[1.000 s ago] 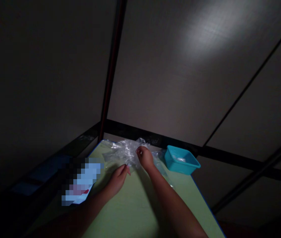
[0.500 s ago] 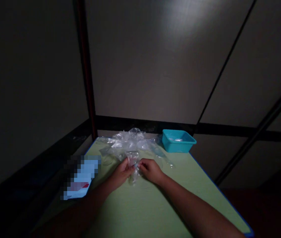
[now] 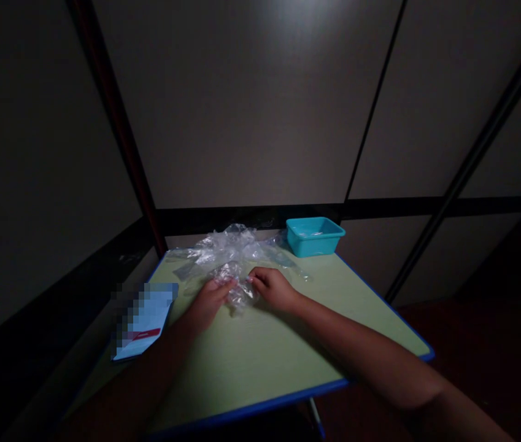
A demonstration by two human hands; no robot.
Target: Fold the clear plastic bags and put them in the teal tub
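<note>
While my left hand (image 3: 210, 301) grasps crumpled plastic (image 3: 242, 298) over the table (image 3: 251, 362), my right hand (image 3: 275, 290) appears to pinch its edge; I judge this step fingertip handling; the next move calls for gentle tension.

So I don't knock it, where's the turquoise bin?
In the head view, the turquoise bin stands at the far right corner of the table, right of the clear plastic pile.

I reach both bare arms (image 3: 366, 350) forward. My left hand (image 3: 211, 299) and right hand (image 3: 275, 288) pinch, close but apart.
</note>
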